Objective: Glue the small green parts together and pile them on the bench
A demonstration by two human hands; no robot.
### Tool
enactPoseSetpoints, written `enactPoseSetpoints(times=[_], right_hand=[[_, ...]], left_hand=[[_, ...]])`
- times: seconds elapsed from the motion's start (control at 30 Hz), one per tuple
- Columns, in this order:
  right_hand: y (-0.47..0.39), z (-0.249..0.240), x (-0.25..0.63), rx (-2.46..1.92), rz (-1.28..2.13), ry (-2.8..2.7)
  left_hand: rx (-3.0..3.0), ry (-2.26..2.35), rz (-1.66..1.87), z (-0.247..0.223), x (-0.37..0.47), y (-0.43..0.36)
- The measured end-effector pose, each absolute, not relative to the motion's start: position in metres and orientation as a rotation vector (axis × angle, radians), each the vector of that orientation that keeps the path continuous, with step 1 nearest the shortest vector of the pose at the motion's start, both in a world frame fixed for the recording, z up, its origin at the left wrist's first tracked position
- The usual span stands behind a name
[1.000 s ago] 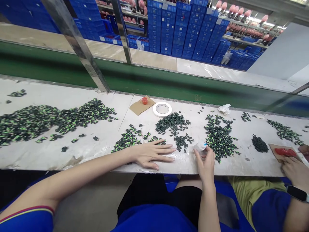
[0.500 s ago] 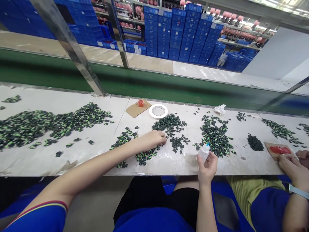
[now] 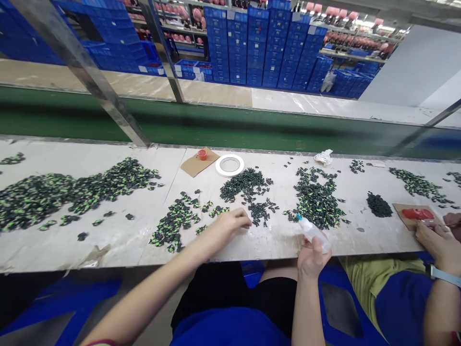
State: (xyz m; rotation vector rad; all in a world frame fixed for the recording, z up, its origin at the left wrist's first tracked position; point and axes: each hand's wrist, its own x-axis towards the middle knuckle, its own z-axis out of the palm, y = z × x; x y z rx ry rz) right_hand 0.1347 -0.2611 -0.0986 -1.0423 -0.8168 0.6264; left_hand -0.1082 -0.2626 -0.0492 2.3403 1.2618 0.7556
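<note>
My right hand [image 3: 312,259] is wrapped around a small white squeeze bottle [image 3: 314,232], whose blue tip points up and to the left. My left hand [image 3: 233,224] is low over the table with its fingers drawn together; whatever is between the fingertips is too small or hidden. Just beyond it lies a heap of small dark green pieces [image 3: 245,185]. To its left spreads a pile of black-and-lime parts [image 3: 173,221]. Another pile of black-and-lime parts [image 3: 317,199] lies behind the bottle.
A white tape roll [image 3: 229,165] and a red-filled cup [image 3: 202,154] on cardboard [image 3: 192,166] stand at the back. A large part pile [image 3: 36,199] covers the left. At right, a co-worker's hand [image 3: 437,245] is by a red-smeared cardboard [image 3: 405,218]. Metal posts [image 3: 122,117] rise behind.
My left hand has drawn back from the parts toward the table's front edge. My right hand has tipped the bottle so its blue tip leans left. The view has shifted slightly.
</note>
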Motion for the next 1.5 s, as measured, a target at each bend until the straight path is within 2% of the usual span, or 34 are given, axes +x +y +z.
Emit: enactPoseSetpoints(times=[0.2,0.47,0.63,0.83,1.03,1.2,1.37,1.5], right_hand=[[-0.261,-0.1,0.137,-1.057,0.724,-0.848],[-0.269,-0.097,0.135,-1.223,0.68,-0.942],[-0.279,-0.095,0.12,-1.28,0.578,-0.991],[-0.287,-0.093,0.094,-1.332,0.409,-0.997],[-0.282,-0.094,0.089,-1.396,0.371,-0.957],[-0.283,-0.09,0.088,-1.414,0.364,-1.086],[-0.289,-0.092,0.089,-1.407,0.324,-1.262],[-0.29,-0.093,0.089,-1.425,0.287,-1.353]], left_hand=[[2.024,1.294,1.267,-0.082,-0.063,-0.288],[2.12,1.654,1.184,-0.089,-0.066,-0.302],[1.962,1.651,1.3,-0.095,-0.062,-0.305],[1.91,1.608,1.281,-0.097,-0.06,-0.3],[2.021,1.56,1.3,-0.091,-0.063,-0.303],[2.037,1.77,1.312,-0.091,-0.064,-0.304],[2.009,1.602,1.349,-0.093,-0.064,-0.305],[1.966,1.639,1.359,-0.095,-0.063,-0.306]])
